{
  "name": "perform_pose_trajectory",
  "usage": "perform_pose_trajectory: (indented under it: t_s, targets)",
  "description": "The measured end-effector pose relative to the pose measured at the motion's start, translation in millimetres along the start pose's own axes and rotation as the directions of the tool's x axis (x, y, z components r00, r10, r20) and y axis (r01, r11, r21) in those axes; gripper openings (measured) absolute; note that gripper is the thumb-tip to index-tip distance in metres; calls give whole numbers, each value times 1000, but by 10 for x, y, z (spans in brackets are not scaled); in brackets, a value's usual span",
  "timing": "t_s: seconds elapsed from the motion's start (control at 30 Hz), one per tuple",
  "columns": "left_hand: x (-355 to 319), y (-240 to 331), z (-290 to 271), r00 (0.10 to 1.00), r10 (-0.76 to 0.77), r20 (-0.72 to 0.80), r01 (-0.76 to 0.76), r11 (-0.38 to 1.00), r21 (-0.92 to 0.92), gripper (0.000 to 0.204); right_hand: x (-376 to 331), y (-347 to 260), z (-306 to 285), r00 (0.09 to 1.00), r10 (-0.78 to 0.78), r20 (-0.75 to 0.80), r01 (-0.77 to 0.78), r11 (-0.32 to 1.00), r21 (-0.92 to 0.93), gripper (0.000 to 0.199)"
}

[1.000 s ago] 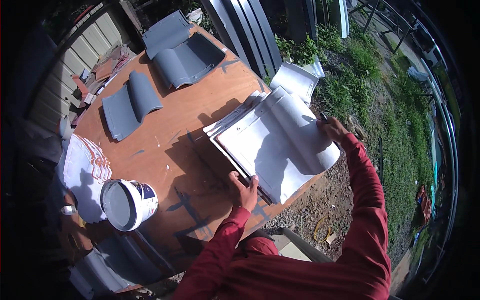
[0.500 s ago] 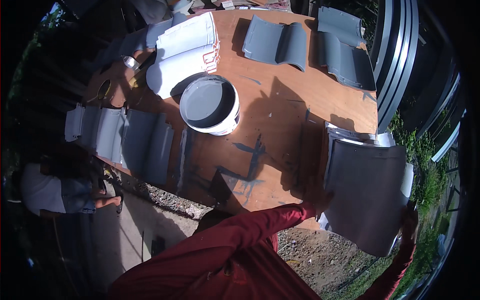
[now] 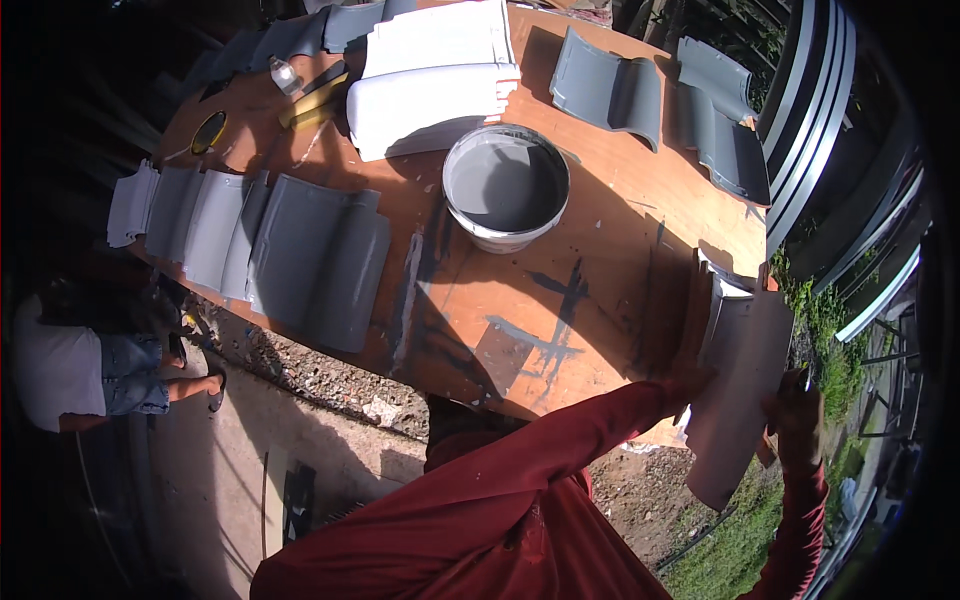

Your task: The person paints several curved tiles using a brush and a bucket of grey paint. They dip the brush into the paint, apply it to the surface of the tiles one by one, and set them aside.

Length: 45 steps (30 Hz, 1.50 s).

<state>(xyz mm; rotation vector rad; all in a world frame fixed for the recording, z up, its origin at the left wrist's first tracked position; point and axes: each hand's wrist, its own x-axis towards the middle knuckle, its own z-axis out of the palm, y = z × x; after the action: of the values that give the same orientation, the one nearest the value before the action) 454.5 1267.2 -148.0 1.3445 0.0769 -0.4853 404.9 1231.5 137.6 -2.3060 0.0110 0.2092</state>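
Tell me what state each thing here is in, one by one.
Bucket: upright, open, grey paint-like contents.
Tilted tile: raised at an angle, between the hands.
Left hand: shaded, by its left edge.
Right hand: curled at its right edge.
White tiles: stacked.
Near-left grey tiles: lined along the table edge.
Table: smeared grey.

a hand could be passed over the open stretch of tabletop [image 3: 625,270] between the bucket [image 3: 503,241] and the tilted tile [image 3: 742,370]. the near edge is crossed by the left sleeve [image 3: 590,440]. to the left, that edge is blocked by a row of grey tiles [image 3: 320,270]; behind the bucket, the way is barred by the white tile stack [image 3: 430,105]. the far right corner is taken up by other tiles [image 3: 732,155].
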Motion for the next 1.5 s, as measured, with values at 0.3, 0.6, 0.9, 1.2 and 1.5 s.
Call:
perform_pose_trajectory:
  t_s: [0.3,0.6,0.9,1.2,1.5]
  targets:
    - [-1021,1053,-387,875,276,398,187,565,-803,63,171,5,403,980,23,-198,-53,988,-145,22]
    - [-1445,1390,-1678,487,400,776,25,882,-470,72,-355,-995,30,963,139,-231,-147,989,-17,36]
    - [-2013,-756,-2580,950,-134,281,235,901,-365,69,-525,-1291,1060,944,270,-187,-196,920,340,35]
    - [-2859,-748,-3500,937,-97,-334,21,975,-223,32,-258,118,1923,899,373,228,-434,699,568,26]
    - [-3158,-814,-3988,696,189,-693,58,947,317,35,129,1626,3094,830,116,545,-322,898,299,32]
